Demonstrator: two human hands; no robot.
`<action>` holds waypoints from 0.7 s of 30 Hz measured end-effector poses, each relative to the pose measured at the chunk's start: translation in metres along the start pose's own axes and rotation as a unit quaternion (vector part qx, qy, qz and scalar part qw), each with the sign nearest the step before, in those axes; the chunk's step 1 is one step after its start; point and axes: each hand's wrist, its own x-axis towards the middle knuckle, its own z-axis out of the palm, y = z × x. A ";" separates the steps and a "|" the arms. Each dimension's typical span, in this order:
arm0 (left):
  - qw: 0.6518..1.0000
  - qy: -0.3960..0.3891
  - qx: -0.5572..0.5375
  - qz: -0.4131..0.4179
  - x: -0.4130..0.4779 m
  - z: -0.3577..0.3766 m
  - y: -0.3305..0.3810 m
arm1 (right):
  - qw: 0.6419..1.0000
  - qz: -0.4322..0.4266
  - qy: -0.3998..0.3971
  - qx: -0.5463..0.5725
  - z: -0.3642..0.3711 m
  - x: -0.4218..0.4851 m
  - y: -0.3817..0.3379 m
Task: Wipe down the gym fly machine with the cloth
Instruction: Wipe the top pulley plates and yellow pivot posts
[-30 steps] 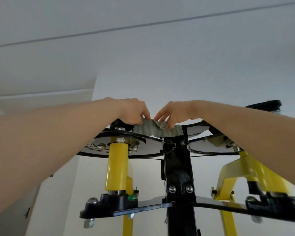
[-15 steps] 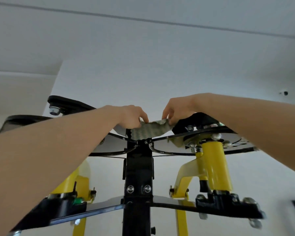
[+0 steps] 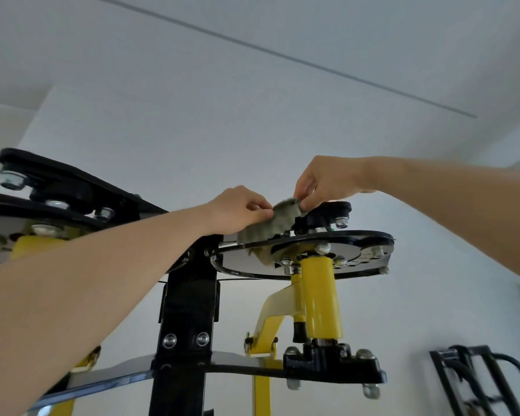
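Cloth [image 3: 272,222]: grey-green, draping onto the top face of the cam plate [image 3: 370,240].
Left hand [image 3: 237,210]: gripping the cloth edge at 9 o'clock, fingers curled.
Right hand [image 3: 321,181]: pinching the cloth edge at 1 o'clock with fingertips.
Fly machine [image 3: 186,319]: black upright standing at 7 o'clock from the cloth.
Pivot tube [image 3: 321,301]: yellow, hanging at 5 o'clock below the plate.

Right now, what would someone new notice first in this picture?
The left hand and right hand meet in the middle, both pinching a grey-green cloth on top of a round black plate. Under the plate a bright yellow tube stands out, right of the black post.
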 end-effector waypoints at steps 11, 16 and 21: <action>0.992 0.085 -0.050 0.079 0.016 0.024 0.022 | 0.999 -0.004 0.040 0.015 -0.018 -0.039 0.034; 0.993 0.077 0.015 0.091 0.017 0.016 0.015 | 0.998 -0.024 0.050 0.017 -0.007 -0.033 0.026; 0.990 0.048 0.111 0.068 0.010 0.001 -0.003 | 0.997 -0.026 0.047 0.048 0.010 -0.019 0.008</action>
